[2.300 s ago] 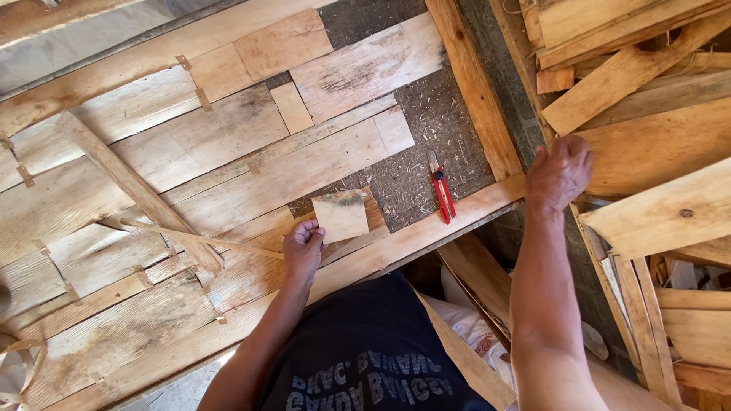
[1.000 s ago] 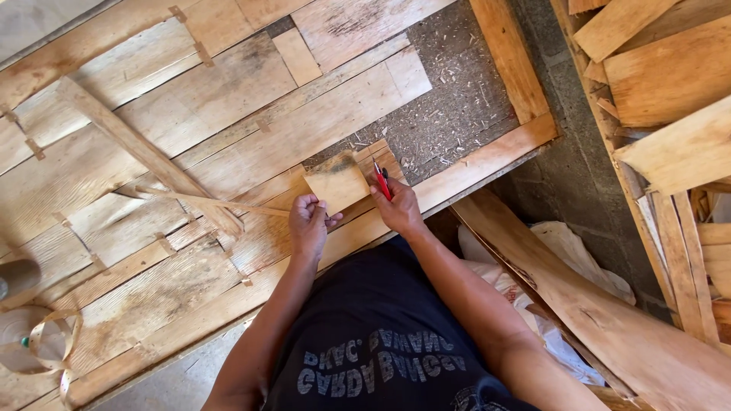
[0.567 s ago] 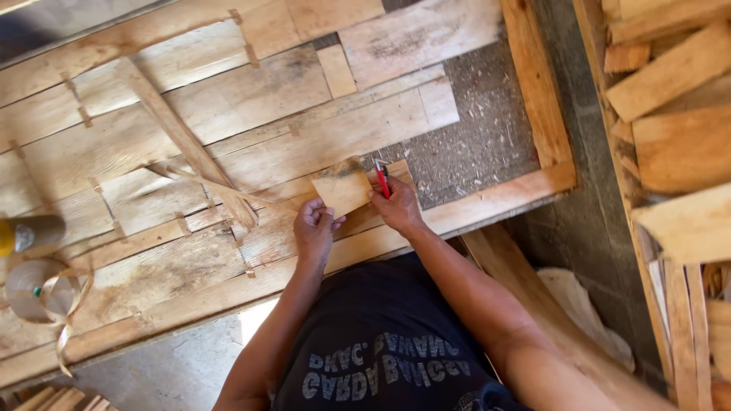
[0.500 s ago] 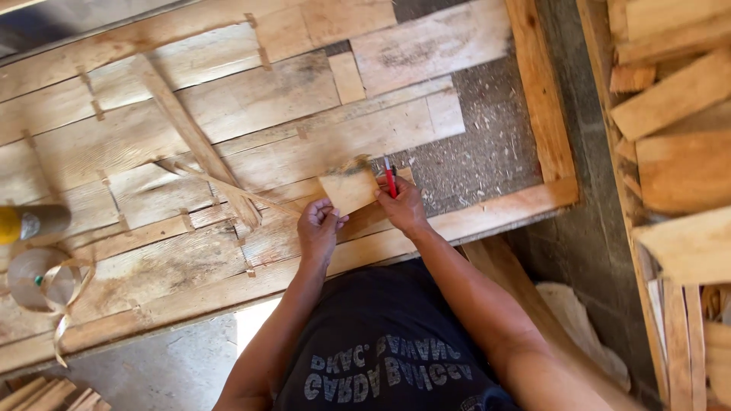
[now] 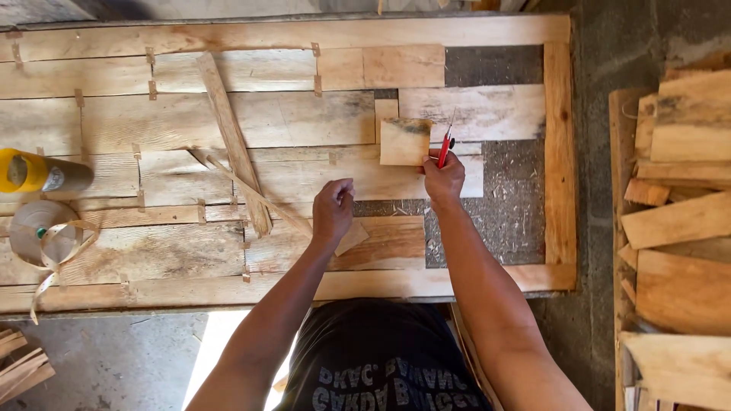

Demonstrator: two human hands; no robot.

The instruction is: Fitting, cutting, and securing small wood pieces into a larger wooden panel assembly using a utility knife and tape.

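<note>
Wooden veneer panel (image 5: 228, 122), concrete floor (image 5: 114, 358), right hand (image 5: 444, 176) gripping red cutter (image 5: 444, 148), left (image 5: 333, 211) loosely curled, empty.

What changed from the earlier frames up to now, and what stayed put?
The right hand came off the plank stack at the right, took up the red-handled knife from the bench and now holds it against the small veneer square. The left hand let go of that square and drew back over a small offcut. The taped veneer sheet, tape roll and yellow can lie unchanged.
</note>
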